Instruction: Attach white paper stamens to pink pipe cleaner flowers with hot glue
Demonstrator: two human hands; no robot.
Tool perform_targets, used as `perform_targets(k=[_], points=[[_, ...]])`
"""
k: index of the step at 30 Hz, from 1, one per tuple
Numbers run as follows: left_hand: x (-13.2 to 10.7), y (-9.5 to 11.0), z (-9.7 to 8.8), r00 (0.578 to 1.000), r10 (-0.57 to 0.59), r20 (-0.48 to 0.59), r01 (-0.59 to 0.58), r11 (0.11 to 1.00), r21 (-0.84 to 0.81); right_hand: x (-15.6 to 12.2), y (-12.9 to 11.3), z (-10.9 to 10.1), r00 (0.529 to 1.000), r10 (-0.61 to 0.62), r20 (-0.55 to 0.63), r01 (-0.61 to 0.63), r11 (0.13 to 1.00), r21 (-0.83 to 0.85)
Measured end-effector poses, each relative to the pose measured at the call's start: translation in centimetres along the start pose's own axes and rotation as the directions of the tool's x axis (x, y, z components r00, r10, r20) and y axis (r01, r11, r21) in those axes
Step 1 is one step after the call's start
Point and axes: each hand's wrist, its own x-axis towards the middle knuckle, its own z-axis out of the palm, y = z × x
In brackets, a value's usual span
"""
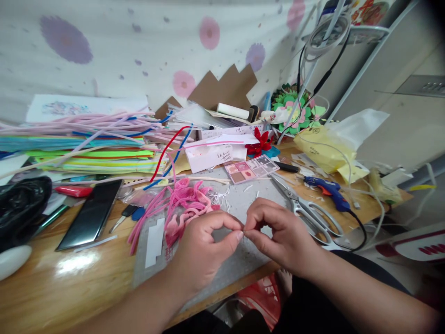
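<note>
My left hand (212, 243) and my right hand (278, 232) meet fingertip to fingertip above a grey work mat (215, 283). Both are closed in a pinch; whatever sits between the fingertips is too small to make out. Just left of my left hand lies a heap of pink fuzzy pipe cleaners (186, 197). White paper strips (155, 242) rest on the mat beside that heap. Large metal scissors (308, 208) lie to the right, beyond my right hand. Small white scraps (222, 199) are scattered on the mat behind my hands.
Bundles of coloured pipe cleaners (93, 153) fill the back left. A black phone (91, 214) and a key (124, 214) lie at left. On the right are a blue glue gun (327, 189) with its cord and a yellow plastic bag (323, 150). A makeup-like palette (252, 168) lies behind.
</note>
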Motion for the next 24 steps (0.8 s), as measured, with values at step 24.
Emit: perform_targets(k=[24], points=[[0.0,0.2,-0.2,0.999,-0.043,0.029,0.046,0.99,-0.132,-0.5,0.2,1.1,0.987,-0.039,-0.154,0.041,0.999,0.016]])
